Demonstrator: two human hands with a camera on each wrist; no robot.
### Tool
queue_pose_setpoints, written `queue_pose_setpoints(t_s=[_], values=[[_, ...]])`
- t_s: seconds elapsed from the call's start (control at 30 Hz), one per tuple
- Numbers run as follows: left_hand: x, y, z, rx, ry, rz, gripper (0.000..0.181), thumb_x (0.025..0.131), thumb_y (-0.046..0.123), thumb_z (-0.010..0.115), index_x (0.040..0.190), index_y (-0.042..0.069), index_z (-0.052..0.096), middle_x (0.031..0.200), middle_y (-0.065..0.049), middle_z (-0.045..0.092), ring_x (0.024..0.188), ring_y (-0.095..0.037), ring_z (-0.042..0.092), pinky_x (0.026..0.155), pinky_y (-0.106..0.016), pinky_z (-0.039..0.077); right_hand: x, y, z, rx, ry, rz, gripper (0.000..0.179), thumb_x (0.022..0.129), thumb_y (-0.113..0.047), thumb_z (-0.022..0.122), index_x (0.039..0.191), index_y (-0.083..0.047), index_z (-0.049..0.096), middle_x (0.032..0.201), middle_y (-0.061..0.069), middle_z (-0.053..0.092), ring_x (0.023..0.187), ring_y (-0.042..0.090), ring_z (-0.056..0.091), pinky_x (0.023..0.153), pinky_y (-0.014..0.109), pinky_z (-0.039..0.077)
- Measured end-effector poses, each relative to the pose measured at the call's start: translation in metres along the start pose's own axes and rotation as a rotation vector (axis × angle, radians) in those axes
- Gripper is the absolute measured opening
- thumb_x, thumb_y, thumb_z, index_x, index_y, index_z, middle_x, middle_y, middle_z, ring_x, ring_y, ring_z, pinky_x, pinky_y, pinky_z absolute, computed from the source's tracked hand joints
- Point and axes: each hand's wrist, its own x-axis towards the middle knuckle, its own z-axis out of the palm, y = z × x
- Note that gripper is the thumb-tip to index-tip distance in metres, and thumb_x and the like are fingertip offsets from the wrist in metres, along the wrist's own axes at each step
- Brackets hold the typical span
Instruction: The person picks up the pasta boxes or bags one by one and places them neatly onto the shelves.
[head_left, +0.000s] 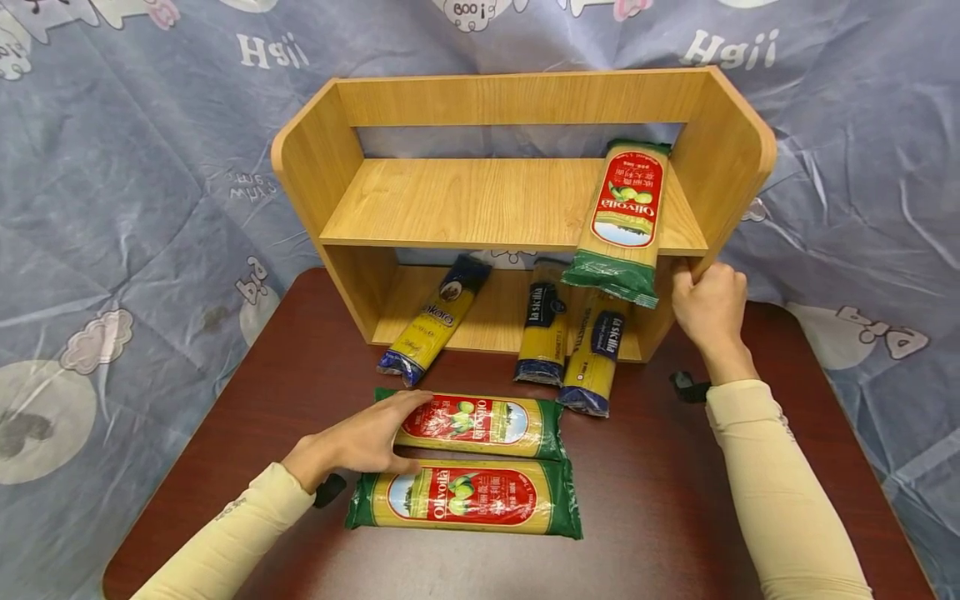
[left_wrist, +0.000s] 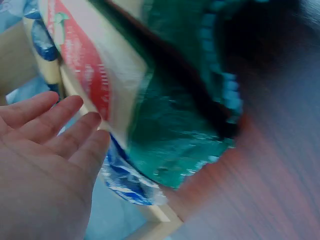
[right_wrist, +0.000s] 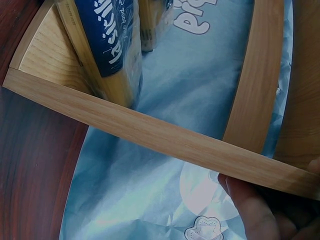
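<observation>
My left hand [head_left: 367, 437] reaches over the left ends of two green-ended spaghetti packs lying side by side on the table, the far pack [head_left: 517, 421] and the near pack [head_left: 480, 500]. Its fingers look extended in the left wrist view; whether they touch the plastic I cannot tell. With my right hand [head_left: 711, 308] I grip the right side panel [head_left: 723, 175] of a wooden shelf, just below its upper board. The right wrist view shows fingers [right_wrist: 252, 210] against that panel's edge. Another green-ended spaghetti pack [head_left: 626, 208] lies on the upper board, overhanging its front.
On the lower level, a yellow spaghetti pack [head_left: 435, 321] leans at the left. Two blue-labelled packs, one [head_left: 543, 325] nearer the middle and another [head_left: 596, 350] at the right, jut over the front edge. Patterned cloth [head_left: 150, 208] hangs behind the dark red table [head_left: 645, 500].
</observation>
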Motion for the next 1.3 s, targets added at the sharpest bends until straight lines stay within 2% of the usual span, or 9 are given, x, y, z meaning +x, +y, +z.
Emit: queue_pose_setpoints(t_s=[0.2, 0.43, 0.53, 0.73, 1.03, 1.2, 1.3], values=[[-0.002, -0.015, 0.002, 0.08, -0.004, 0.003, 0.111, 0.073, 0.043, 0.09, 0.158, 0.002, 0.03, 0.161, -0.015, 0.031, 0.15, -0.034, 0.026, 0.116, -0.053, 0.028, 0.0, 0.001, 0.001, -0.008, 0.001, -0.009, 0.038, 0.095, -0.018, 0.055, 0.061, 0.0, 0.054, 0.07, 0.031, 0.063, 0.071, 0.053, 0.061, 0.061, 0.061, 0.042], [-0.002, -0.038, 0.005, 0.245, 0.091, 0.067, 0.098, 0.071, 0.028, 0.088, 0.151, -0.004, 0.04, 0.153, -0.017, 0.044, 0.143, -0.036, 0.037, 0.115, -0.052, 0.032, -0.001, 0.001, 0.002, -0.018, -0.001, -0.009, 0.038, 0.095, -0.017, 0.055, 0.06, 0.0, 0.054, 0.069, 0.031, 0.063, 0.071, 0.054, 0.06, 0.06, 0.061, 0.041], [0.0, -0.042, 0.007, 0.3, 0.12, 0.093, 0.096, 0.073, 0.031, 0.089, 0.148, -0.005, 0.042, 0.15, -0.017, 0.046, 0.14, -0.035, 0.041, 0.114, -0.051, 0.034, -0.001, 0.001, 0.002, -0.016, 0.005, -0.009, 0.04, 0.094, -0.017, 0.055, 0.058, -0.001, 0.053, 0.068, 0.03, 0.062, 0.07, 0.053, 0.06, 0.06, 0.061, 0.042], [0.002, -0.045, 0.01, 0.338, 0.17, 0.095, 0.097, 0.073, 0.04, 0.092, 0.145, -0.005, 0.046, 0.146, -0.017, 0.051, 0.136, -0.035, 0.045, 0.113, -0.051, 0.034, 0.0, 0.001, 0.003, -0.013, 0.026, -0.022, 0.042, 0.095, -0.018, 0.055, 0.056, -0.003, 0.051, 0.064, 0.027, 0.061, 0.066, 0.049, 0.059, 0.058, 0.059, 0.04], [0.005, -0.046, 0.012, 0.35, 0.182, 0.051, 0.102, 0.07, 0.045, 0.093, 0.145, -0.006, 0.046, 0.141, -0.02, 0.054, 0.133, -0.037, 0.048, 0.112, -0.051, 0.036, 0.002, 0.001, 0.003, -0.015, 0.031, -0.032, 0.04, 0.095, -0.018, 0.055, 0.058, -0.002, 0.052, 0.063, 0.027, 0.061, 0.065, 0.05, 0.058, 0.057, 0.059, 0.039], [0.008, -0.044, 0.013, 0.395, 0.183, 0.057, 0.105, 0.068, 0.049, 0.094, 0.144, -0.006, 0.048, 0.134, -0.018, 0.055, 0.123, -0.034, 0.052, 0.107, -0.049, 0.041, 0.001, 0.001, 0.003, -0.017, 0.03, -0.031, 0.039, 0.095, -0.017, 0.055, 0.059, -0.001, 0.053, 0.064, 0.027, 0.061, 0.065, 0.049, 0.058, 0.058, 0.058, 0.039], [0.01, -0.045, 0.015, 0.412, 0.18, 0.059, 0.111, 0.064, 0.054, 0.095, 0.144, -0.006, 0.047, 0.135, -0.018, 0.053, 0.123, -0.034, 0.051, 0.106, -0.049, 0.042, 0.001, 0.001, 0.003, -0.017, 0.026, -0.026, 0.039, 0.095, -0.018, 0.055, 0.059, -0.001, 0.053, 0.064, 0.027, 0.061, 0.065, 0.049, 0.057, 0.058, 0.058, 0.039]])
